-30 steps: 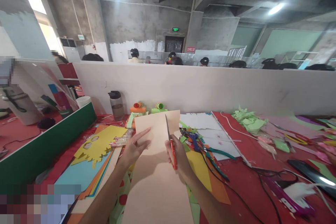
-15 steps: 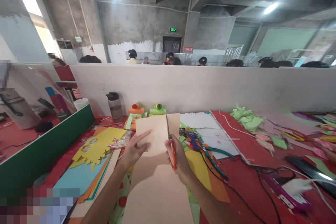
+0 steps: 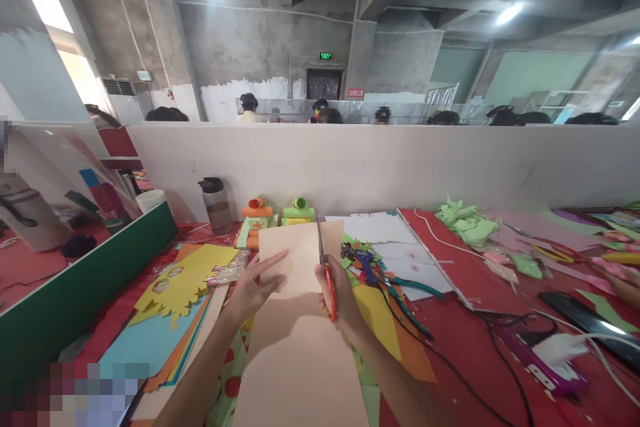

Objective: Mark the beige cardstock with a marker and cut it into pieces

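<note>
A large pale peach sheet of paper (image 3: 300, 373) stretches from the front of the picture to mid-table. My left hand (image 3: 257, 287) grips its left edge, thumb and index finger lying on top while the other fingers are partly hidden. In my right hand (image 3: 343, 297) is a pair of scissors with orange-red handles (image 3: 329, 293). Their blades (image 3: 320, 237) point away from me, at a cut in the far part of the sheet, and the tip reaches about its far edge. A narrower strip of the paper (image 3: 333, 233) stands right of the blades.
Yellow cut-outs (image 3: 195, 273) and coloured sheets (image 3: 150, 343) lie left. A bottle (image 3: 216, 207) and paper-roll models (image 3: 255, 220) stand by the white partition (image 3: 400, 160). Teal-handled pliers (image 3: 410, 307), cables and a purple power strip (image 3: 543, 363) are right. A co-worker's hand (image 3: 620, 283) shows far right.
The view has shifted slightly. The scissor blades sit at a slightly different tilt against the paper, and both hands keep nearly the same place and hold.
</note>
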`<state>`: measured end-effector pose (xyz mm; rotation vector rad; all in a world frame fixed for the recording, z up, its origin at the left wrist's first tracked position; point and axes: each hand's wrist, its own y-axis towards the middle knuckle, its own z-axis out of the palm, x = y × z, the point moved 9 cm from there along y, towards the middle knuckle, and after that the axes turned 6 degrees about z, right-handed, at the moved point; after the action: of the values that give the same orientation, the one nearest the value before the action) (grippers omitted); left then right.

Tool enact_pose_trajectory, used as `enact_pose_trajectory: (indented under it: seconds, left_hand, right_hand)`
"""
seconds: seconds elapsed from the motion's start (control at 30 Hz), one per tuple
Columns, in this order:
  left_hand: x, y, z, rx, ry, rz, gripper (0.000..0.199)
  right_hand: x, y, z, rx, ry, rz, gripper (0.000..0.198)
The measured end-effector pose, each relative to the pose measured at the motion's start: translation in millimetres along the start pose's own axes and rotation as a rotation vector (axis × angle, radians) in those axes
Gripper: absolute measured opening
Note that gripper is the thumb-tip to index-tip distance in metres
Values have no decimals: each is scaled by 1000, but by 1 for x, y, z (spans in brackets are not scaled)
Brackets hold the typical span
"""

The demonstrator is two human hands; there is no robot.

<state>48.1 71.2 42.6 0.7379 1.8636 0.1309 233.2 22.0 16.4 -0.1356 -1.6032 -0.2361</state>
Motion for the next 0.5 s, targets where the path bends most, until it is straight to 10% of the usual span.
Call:
enact_pose_trajectory:
  seconds: [0.5]
  left_hand:
    - [-2,-3,-21,-111,-211,-7,56]
  right_hand:
    - [14,-8,8,89,65,-57,38]
